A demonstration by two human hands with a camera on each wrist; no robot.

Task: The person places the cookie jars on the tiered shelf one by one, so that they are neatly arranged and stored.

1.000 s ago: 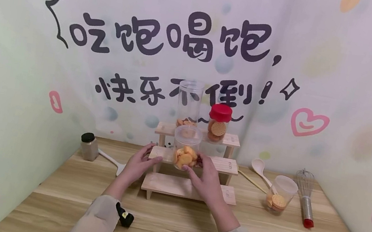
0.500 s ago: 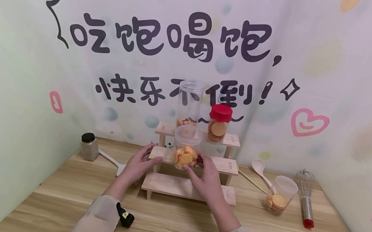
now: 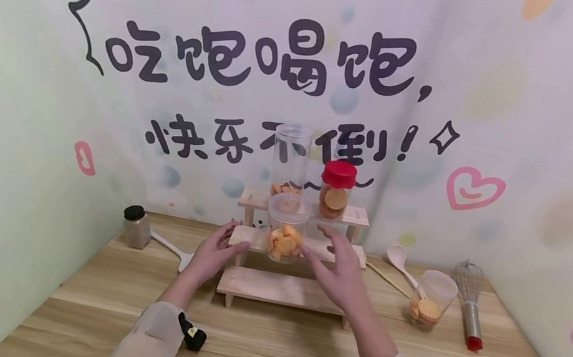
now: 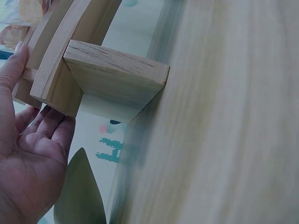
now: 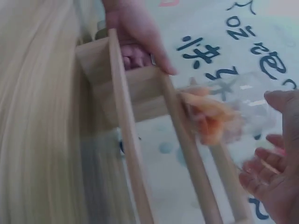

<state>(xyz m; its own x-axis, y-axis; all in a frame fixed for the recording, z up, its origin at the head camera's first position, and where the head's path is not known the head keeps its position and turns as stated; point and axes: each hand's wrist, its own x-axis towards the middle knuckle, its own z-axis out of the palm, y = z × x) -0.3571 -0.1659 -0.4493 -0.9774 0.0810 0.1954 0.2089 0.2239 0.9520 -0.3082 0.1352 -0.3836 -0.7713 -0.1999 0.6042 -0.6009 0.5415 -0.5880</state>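
A three-step wooden display stand (image 3: 279, 288) stands on the table. My left hand (image 3: 211, 254) grips the left end of its middle shelf (image 4: 56, 88), thumb on top and fingers curled underneath. On that shelf sits a clear jar (image 3: 286, 229) with orange crackers in the bottom. Just right of the jar, my right hand (image 3: 341, 276) holds nothing, its fingers spread and its thumb tip close to the jar's side. The right wrist view shows the same jar (image 5: 252, 100) beside the open fingers (image 5: 261, 175).
The top shelf carries a tall clear jar (image 3: 290, 154) and a red-lidded biscuit jar (image 3: 337, 190). Right of the stand are a biscuit cup (image 3: 433, 298), a white spoon (image 3: 401, 262) and a whisk (image 3: 471, 307). At left are a black-capped shaker (image 3: 137, 228) and a white utensil (image 3: 167, 243).
My right hand has let go of the cracker jar and drawn back to the right, fingers spreading. The jar stays on the middle shelf, and the left hand keeps its grip.
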